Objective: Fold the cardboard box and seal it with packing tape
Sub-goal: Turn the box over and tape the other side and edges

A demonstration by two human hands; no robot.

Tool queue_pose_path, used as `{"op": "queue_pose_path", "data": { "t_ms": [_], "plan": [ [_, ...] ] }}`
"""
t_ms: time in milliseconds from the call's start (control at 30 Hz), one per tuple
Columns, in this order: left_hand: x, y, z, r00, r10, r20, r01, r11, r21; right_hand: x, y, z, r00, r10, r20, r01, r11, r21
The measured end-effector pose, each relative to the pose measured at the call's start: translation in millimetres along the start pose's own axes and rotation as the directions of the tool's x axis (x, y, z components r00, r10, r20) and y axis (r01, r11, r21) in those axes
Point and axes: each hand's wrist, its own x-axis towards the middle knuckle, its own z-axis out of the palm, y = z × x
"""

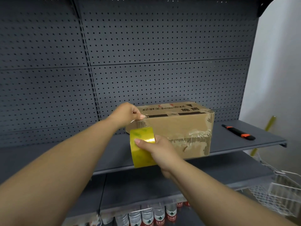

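A closed brown cardboard box (177, 126) with printed characters on top and old clear tape on its front stands on a grey shelf (228, 144). My left hand (126, 115) pinches the free end of the tape against the box's top left front edge. My right hand (160, 152) grips a yellowish roll of packing tape (140, 149), held just below and in front of the box's left corner. A short strip of clear tape runs from the roll up to my left fingers.
A black and orange utility knife (238, 132) lies on the shelf to the right of the box. Grey pegboard (146, 54) backs the shelf. Water bottles (146, 216) stand on a lower shelf, and a wire basket (280, 193) sits at the lower right.
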Motion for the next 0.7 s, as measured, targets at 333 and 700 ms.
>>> {"op": "queue_pose_path", "data": {
  "t_ms": [333,700],
  "plan": [
    [30.1,-15.3,3.9,0.999,0.024,0.027,-0.027,0.994,0.107,29.2,7.6,6.4,0.999,0.018,-0.042,-0.018,1.000,0.002],
    [41.2,-32.8,-4.1,0.996,0.012,0.086,-0.017,0.998,0.064,42.0,16.0,20.5,0.999,0.015,-0.035,-0.014,1.000,0.027]
  ]
}}
